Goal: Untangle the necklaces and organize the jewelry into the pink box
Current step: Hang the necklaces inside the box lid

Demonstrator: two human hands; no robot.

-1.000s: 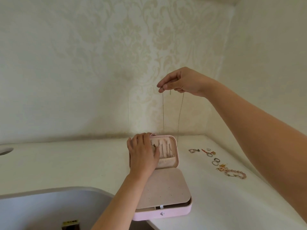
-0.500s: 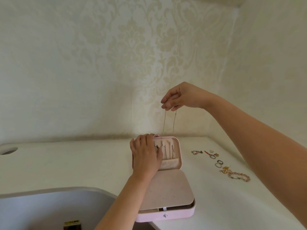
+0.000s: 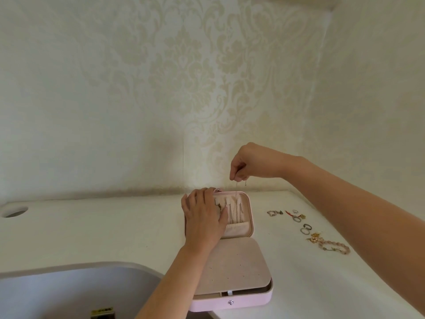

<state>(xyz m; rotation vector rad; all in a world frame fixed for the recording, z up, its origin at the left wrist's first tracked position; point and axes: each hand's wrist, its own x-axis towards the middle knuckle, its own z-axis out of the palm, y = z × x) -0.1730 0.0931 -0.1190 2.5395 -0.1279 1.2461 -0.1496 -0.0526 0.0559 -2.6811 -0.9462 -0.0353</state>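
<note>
Head view: you faced the pink box (image 3: 230, 302), open on the counter (image 3: 115, 226), its lid toward the far side.
Right hand: your right hand (image 3: 253, 164) had dropped from high above to just over the lid's far edge, its fingertips pinching the top of the necklace (image 3: 236, 189).
Necklace: a long loop had hung a second earlier. Now only a short run showed below your fingers, and the rest lay against the lid lining.
Left hand: your left hand (image 3: 203, 219) stayed flat, fingers together, pressing the lid's left half.
Meaning: this chain looked nearly stowed, with its top end probably still to be secured.
Remaining: rings (image 3: 305, 229) and a bracelet (image 3: 335, 246) waited right of the box.
</note>
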